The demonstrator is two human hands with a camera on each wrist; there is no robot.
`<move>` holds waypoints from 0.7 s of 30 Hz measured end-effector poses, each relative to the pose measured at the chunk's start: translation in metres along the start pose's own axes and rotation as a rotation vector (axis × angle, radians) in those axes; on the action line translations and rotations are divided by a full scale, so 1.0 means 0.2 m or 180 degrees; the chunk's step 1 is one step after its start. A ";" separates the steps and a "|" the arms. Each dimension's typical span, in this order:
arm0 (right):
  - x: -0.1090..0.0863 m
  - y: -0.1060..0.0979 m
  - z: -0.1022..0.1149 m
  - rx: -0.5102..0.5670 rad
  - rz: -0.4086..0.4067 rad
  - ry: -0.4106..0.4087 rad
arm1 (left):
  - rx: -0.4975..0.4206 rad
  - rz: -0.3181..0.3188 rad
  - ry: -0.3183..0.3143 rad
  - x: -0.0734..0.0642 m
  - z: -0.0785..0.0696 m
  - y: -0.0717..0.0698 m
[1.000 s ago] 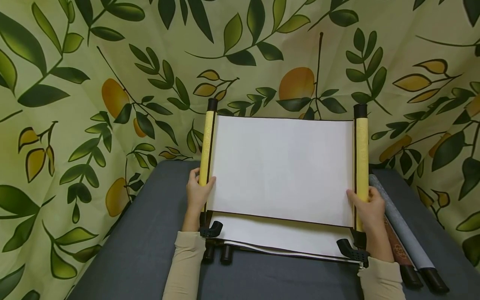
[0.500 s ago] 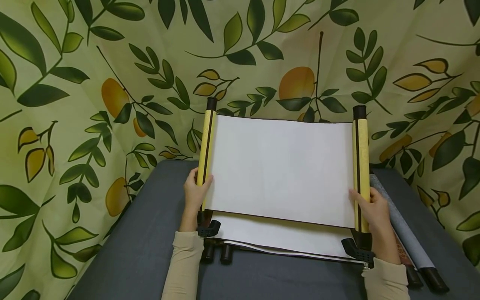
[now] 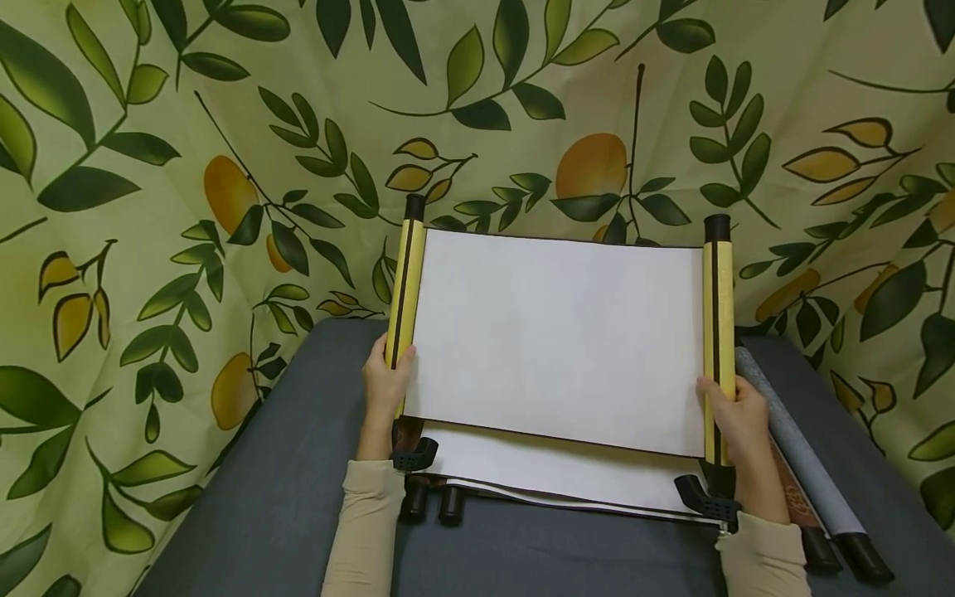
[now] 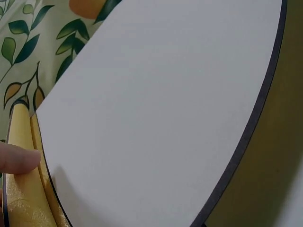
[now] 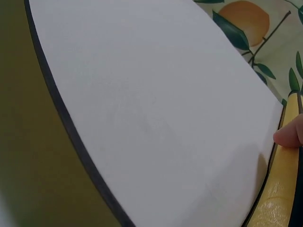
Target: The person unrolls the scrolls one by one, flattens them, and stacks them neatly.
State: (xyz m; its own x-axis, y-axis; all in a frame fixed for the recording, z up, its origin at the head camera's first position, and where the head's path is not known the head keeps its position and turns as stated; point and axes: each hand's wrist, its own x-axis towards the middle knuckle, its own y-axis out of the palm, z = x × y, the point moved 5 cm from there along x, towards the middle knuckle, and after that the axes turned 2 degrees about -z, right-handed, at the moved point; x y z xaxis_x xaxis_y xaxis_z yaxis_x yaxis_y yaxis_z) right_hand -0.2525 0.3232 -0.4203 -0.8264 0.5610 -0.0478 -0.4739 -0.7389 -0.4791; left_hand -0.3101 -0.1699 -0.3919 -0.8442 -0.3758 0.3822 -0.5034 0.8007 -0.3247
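Observation:
A blank white hanging scroll (image 3: 559, 340) with yellow rolled ends and black knobs is held upright, partly unrolled, between two hands. My left hand (image 3: 384, 385) grips its left roll (image 3: 405, 290), thumb toward the paper. On the other side my right hand (image 3: 739, 419) grips the right roll (image 3: 719, 323). Both wrist views show a thumb lying on a yellow roll, the left roll (image 4: 26, 198) and the right roll (image 5: 274, 203); the other fingers are mostly hidden behind. Below and behind it, another white sheet (image 3: 552, 464) lies on the table, its left end with dark knobs (image 3: 451, 504).
A grey cloth covers the table (image 3: 246, 497). At the right lie a grey-blue rolled scroll (image 3: 806, 448) and a reddish-brown patterned one (image 3: 794, 493), both with black knobs. A leaf-and-fruit patterned curtain (image 3: 298, 207) hangs behind and along the sides.
The left roll has shifted slightly left with my left hand, so a little more white paper shows. Both rolls have turned, bringing their dark stripes toward the middle. The right end sits slightly lower.

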 end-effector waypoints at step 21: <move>0.00 -0.05 -0.04 0.0327 0.0066 -0.0126 | -0.0095 0.0018 -0.0223 0.01 0.04 -0.02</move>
State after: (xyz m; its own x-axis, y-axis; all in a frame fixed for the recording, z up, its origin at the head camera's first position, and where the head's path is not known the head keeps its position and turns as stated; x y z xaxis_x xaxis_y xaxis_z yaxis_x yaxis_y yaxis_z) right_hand -0.2452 0.3331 -0.4219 -0.8469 0.5314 -0.0210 -0.4835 -0.7857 -0.3859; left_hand -0.3110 -0.1769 -0.3965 -0.8584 -0.4021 0.3184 -0.4937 0.8161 -0.3004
